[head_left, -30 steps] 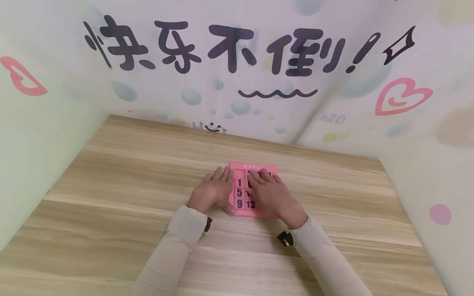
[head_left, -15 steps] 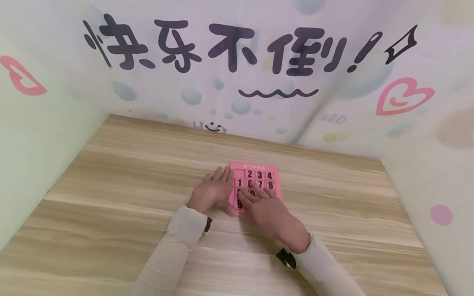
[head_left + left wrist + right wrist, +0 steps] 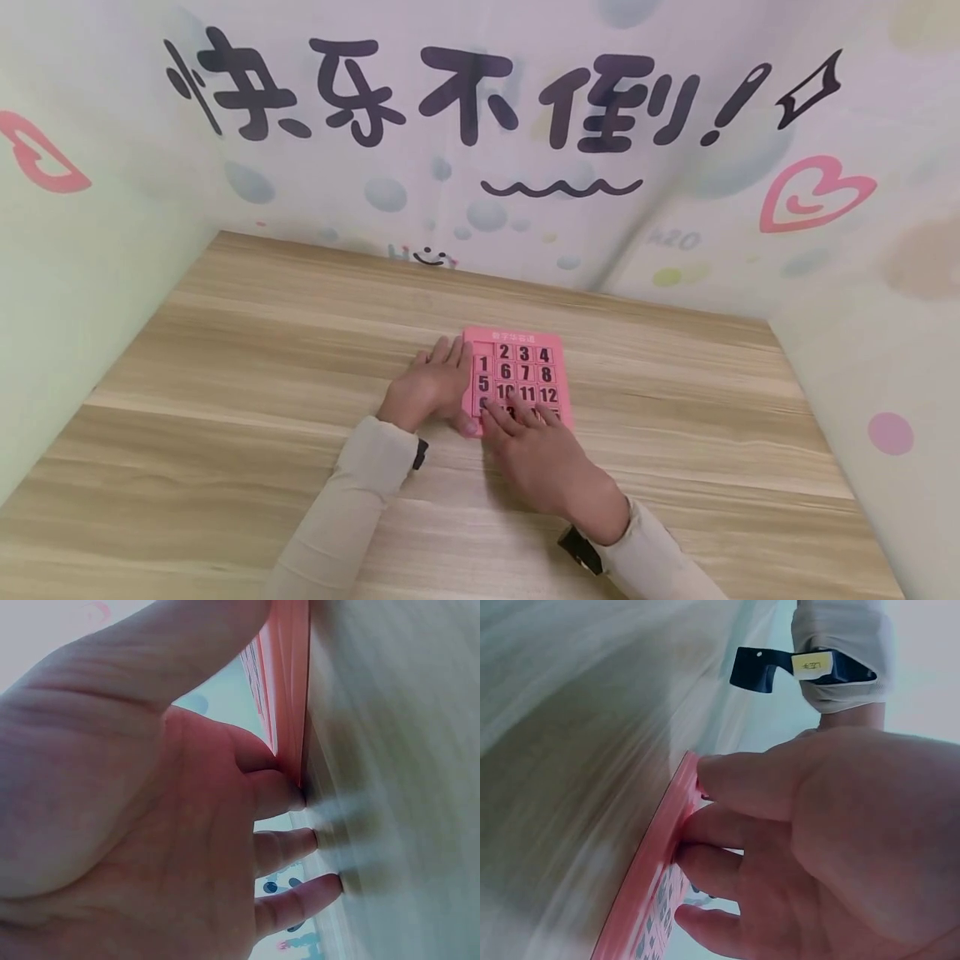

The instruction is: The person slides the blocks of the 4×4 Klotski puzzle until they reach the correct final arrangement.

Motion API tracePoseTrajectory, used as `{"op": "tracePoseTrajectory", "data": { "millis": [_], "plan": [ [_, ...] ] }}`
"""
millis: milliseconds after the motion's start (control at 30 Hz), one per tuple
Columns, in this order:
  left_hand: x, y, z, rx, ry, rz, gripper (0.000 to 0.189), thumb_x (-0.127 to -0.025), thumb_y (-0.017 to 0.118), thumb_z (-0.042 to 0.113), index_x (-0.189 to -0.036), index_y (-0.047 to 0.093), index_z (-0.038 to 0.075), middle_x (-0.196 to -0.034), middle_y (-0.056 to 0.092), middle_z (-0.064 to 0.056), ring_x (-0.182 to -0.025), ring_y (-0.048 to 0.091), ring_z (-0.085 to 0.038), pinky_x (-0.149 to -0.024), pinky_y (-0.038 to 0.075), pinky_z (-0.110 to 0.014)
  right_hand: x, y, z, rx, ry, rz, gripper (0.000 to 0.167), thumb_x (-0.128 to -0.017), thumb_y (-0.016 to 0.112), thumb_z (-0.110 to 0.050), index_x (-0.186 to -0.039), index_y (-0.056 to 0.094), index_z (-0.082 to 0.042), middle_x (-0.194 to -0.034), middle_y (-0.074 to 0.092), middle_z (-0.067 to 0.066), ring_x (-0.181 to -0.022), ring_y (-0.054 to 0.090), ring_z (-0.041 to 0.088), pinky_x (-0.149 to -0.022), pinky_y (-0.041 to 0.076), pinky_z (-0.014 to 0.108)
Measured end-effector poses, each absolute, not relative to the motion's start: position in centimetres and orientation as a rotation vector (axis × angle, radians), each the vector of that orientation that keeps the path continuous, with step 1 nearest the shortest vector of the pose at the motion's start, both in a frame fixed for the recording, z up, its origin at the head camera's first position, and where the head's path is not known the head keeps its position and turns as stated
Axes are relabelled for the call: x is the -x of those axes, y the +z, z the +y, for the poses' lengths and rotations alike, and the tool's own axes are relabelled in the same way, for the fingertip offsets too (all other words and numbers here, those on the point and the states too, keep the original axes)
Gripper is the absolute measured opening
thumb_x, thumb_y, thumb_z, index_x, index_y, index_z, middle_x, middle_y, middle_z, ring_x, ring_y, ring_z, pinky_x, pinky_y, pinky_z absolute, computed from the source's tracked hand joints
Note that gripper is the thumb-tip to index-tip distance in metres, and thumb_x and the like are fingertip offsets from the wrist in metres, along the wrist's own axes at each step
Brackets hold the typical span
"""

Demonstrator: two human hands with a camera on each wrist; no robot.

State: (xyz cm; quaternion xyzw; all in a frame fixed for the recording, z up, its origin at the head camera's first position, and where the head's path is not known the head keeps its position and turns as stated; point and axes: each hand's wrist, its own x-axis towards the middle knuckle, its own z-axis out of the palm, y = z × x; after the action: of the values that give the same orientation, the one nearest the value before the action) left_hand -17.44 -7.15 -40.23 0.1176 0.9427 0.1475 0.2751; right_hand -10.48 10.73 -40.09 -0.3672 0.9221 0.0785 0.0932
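A pink number slide puzzle (image 3: 561, 375) lies flat on the table, numbered tiles in rows and a gap at its top left corner. My left hand (image 3: 427, 390) rests along its left edge, fingers extended and thumb near the lower left corner. In the left wrist view, the fingertips reach the tabletop beside the puzzle's side wall (image 3: 294, 682). My right hand (image 3: 543, 462) lies over the near edge, its fingers reaching onto the bottom row. One fingertip touches the 9 tile (image 3: 483, 403) in the left column; part of the bottom row is hidden.
The wood-grain table (image 3: 262, 358) spreads around the puzzle. A printed backdrop (image 3: 480, 208) with large black characters stands behind it. Both wrists wear black straps; the left one (image 3: 817, 666) also shows in the right wrist view.
My right hand has drawn back from the upper tiles toward the bottom row. The 1, 5 and 9 tiles have slid slightly up toward the gap. My left hand stays at the edge.
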Motion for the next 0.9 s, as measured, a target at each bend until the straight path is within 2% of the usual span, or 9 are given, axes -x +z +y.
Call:
{"op": "tracePoseTrajectory", "data": {
  "millis": [333,633,900],
  "plan": [
    [17.4,-40.2,-7.1,-0.327,0.386,2.544,0.121,-0.074,0.084,0.042,-0.159,0.007,0.002,-0.167,0.002,-0.016,-0.154,-0.003,-0.035,-0.125,0.007,-0.052,11.4,-40.4,10.4,1.025,0.22,2.731,0.05,-0.107,0.038,-0.035,-0.152,0.041,-0.014,-0.16,0.034,0.002,-0.149,0.026,0.033,-0.118,0.028,0.056],
    [17.4,-40.2,-7.1,-0.318,0.398,2.541,0.122,-0.073,0.084,0.043,-0.159,0.007,0.002,-0.167,0.002,-0.016,-0.154,-0.003,-0.035,-0.125,0.008,-0.052,12.4,-40.5,10.4,1.006,0.255,2.722,0.049,-0.105,0.042,-0.025,-0.153,0.04,-0.015,-0.16,0.033,0.0,-0.148,0.029,0.033,-0.116,0.032,0.055],
    [17.4,-40.2,-7.2,-0.315,0.403,2.522,0.122,-0.076,0.082,0.043,-0.159,0.003,0.002,-0.166,-0.003,-0.015,-0.153,-0.006,-0.034,-0.125,0.005,-0.05,11.7,-40.1,12.4,0.94,0.178,2.78,0.053,-0.105,0.043,-0.041,-0.151,0.043,-0.014,-0.158,0.037,0.001,-0.148,0.029,0.031,-0.118,0.03,0.055]
  ]
}}
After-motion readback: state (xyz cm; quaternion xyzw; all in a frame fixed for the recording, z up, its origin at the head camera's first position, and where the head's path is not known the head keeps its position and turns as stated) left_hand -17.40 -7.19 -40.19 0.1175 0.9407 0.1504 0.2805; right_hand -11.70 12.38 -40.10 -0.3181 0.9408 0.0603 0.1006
